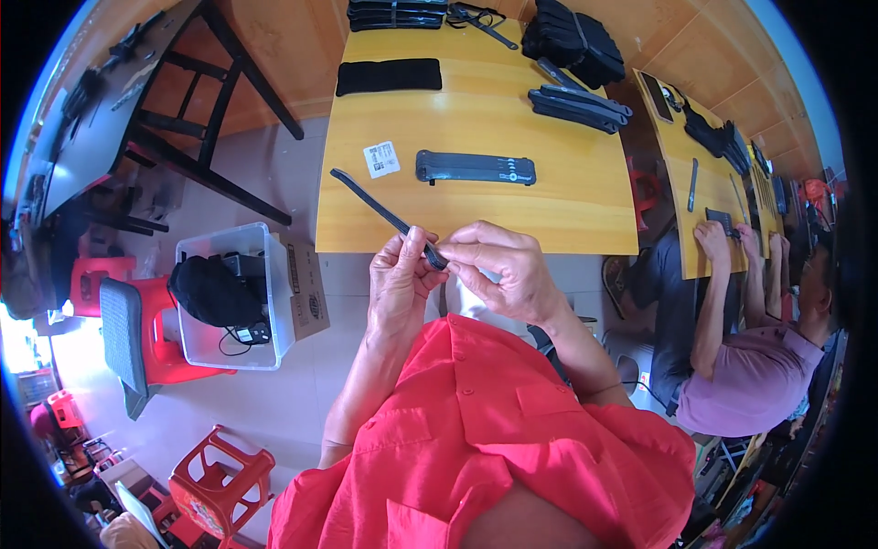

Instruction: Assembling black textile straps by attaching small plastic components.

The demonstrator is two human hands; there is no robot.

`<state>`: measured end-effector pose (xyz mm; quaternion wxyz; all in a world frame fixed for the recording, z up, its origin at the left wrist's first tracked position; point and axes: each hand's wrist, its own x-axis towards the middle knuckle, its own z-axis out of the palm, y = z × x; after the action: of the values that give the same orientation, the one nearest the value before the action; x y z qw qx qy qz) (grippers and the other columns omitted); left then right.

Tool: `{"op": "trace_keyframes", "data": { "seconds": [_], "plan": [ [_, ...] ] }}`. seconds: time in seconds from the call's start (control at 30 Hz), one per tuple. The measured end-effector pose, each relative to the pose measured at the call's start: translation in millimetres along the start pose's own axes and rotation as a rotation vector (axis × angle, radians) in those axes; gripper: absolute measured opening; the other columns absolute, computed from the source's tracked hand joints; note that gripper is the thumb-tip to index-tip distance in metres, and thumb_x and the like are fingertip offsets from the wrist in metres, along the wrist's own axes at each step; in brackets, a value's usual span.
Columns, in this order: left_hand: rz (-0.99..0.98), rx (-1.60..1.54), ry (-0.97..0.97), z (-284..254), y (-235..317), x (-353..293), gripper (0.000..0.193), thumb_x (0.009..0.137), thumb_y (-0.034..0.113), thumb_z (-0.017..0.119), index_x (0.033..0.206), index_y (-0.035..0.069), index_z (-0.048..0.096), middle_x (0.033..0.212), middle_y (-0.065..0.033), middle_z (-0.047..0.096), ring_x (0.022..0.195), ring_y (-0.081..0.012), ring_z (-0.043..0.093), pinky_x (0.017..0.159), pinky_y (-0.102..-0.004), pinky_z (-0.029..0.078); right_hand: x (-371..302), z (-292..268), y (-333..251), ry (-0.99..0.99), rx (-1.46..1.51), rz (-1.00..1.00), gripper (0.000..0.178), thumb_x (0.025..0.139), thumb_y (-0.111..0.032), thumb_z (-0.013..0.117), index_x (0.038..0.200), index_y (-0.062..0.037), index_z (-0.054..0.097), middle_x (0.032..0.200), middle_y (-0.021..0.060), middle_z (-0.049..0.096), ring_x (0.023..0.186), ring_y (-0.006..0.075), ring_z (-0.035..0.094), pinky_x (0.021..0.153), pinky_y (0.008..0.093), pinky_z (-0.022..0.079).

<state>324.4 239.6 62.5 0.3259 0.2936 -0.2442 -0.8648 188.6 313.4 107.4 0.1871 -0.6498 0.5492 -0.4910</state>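
Note:
My left hand (402,274) is closed round a long, narrow black strip (380,203), near its lower end. The strip slants up and left over the table's near edge. At its lower end my right hand (501,268) pinches with thumb and fingers, touching the strip. Just beyond my hands lies a flat dark band-like piece (476,168) with pale markings at its right end. To its left is a white printed label sheet (381,159). A black fabric pouch (389,77) rests farther back on the yellow wooden table (585,215).
Stacked dark pieces (581,107) and a black bundle (572,41) sit at the back right. Left on the floor are a clear plastic bin (277,302), a cardboard box (309,288) and a red stool (219,480). A co-worker in a purple shirt (754,380) works at the right-hand table.

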Motion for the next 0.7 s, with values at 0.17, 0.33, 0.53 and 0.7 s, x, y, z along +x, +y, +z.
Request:
{"op": "trace_keyframes", "data": {
  "seconds": [0.17, 0.33, 0.53, 0.7],
  "plan": [
    [0.011, 0.008, 0.031, 5, 1, -3, 0.022, 0.088, 0.026, 0.059, 0.087, 0.004, 0.059, 0.067, -0.0019, 0.062, 0.057, -0.0085, 0.061, 0.053, -0.0199, 0.052, 0, 1, -1, -0.011, -0.021, -0.019, 0.019, 0.074, 0.008, 0.061, 0.092, 0.0036, 0.064, 0.088, 0.0117, 0.063, 0.076, 0.0221, 0.064, 0.064, 0.0276, 0.052],
    [0.037, 0.025, 0.065, 5, -1, -3, 0.020, 0.088, 0.023, 0.059, 0.086, 0.003, 0.059, 0.067, -0.0025, 0.062, 0.057, -0.0082, 0.061, 0.051, -0.0198, 0.052, 1, 0, 2, -0.041, -0.024, -0.024, 0.020, 0.073, 0.009, 0.062, 0.092, 0.0035, 0.064, 0.088, 0.0115, 0.062, 0.075, 0.0225, 0.063, 0.063, 0.0287, 0.052],
    [0.137, 0.086, 0.142, 8, -1, -3, 0.015, 0.086, 0.018, 0.062, 0.082, 0.004, 0.058, 0.065, -0.0006, 0.058, 0.055, -0.0061, 0.057, 0.052, -0.0206, 0.054, 1, 6, -1, -0.013, -0.148, -0.078, 0.021, 0.070, 0.010, 0.061, 0.090, 0.0034, 0.062, 0.086, 0.0121, 0.061, 0.074, 0.0254, 0.063, 0.063, 0.0303, 0.052],
    [0.185, 0.119, 0.164, 6, -2, -1, 0.015, 0.085, 0.016, 0.063, 0.080, 0.003, 0.057, 0.065, -0.0005, 0.056, 0.054, -0.0046, 0.053, 0.052, -0.0213, 0.054, -5, 16, -3, -0.015, -0.334, -0.083, 0.027, 0.070, 0.008, 0.059, 0.096, 0.0050, 0.058, 0.093, 0.0134, 0.058, 0.082, 0.0275, 0.061, 0.066, 0.0329, 0.052]
  ]
}}
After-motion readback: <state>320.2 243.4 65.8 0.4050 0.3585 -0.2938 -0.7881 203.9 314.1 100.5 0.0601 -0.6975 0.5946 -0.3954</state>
